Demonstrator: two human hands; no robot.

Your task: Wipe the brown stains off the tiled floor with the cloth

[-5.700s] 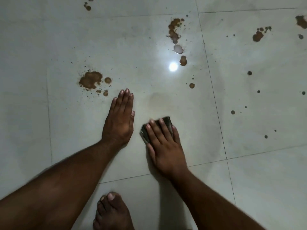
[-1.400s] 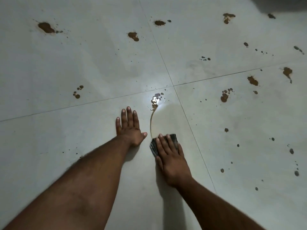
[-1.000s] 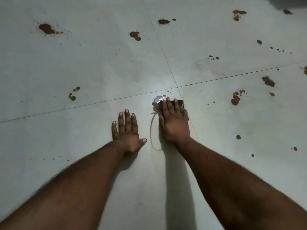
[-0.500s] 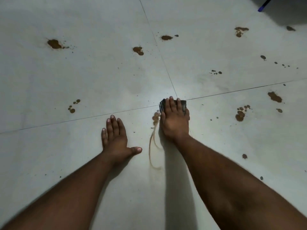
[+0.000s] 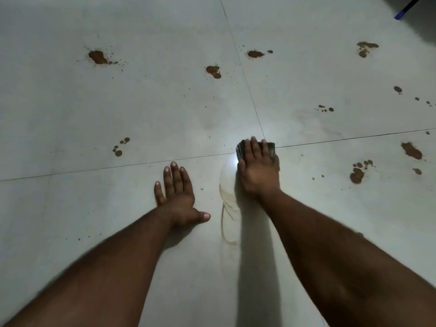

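1. Head view: the tiled floor [image 5: 70,109] fills the frame, pale grey and glossy, with dark grout lines meeting in a cross just beyond the right hand's fingertips.
2. The right hand [image 5: 258,167] lies flat, fingers straight and together, pressing the cloth [image 5: 271,149] onto the floor. The cloth is dark and folded; only its edges show around the fingers, at the grout crossing slightly right of the frame's centre.
3. The left hand [image 5: 178,195] rests palm down on the bare tile, fingers straight and the thumb spread out toward 3 o'clock. It holds nothing and sits at about 8 o'clock from the right hand, near it but apart.
4. A thin brown smear [image 5: 227,223] curls along the tile between the two hands, running toward 6 o'clock beside the right wrist; a bright glare spot sits at the left edge of the cloth.
5. Brown stains lie unwiped around the hands: a large blot [image 5: 98,57] at 10 o'clock in the frame, a double blot [image 5: 214,71] at 12 o'clock, a smaller one [image 5: 255,54] just across the grout line from it, and a cluster of drops [image 5: 120,147] at 9 o'clock.
6. On the right side, more stains sit at 3 o'clock: a spattered group [image 5: 358,172] and an elongated patch [image 5: 411,151], with another [image 5: 365,48] at 1 o'clock.
7. A blue-tipped object [image 5: 401,14] pokes in at the top right corner; what it is cannot be told.
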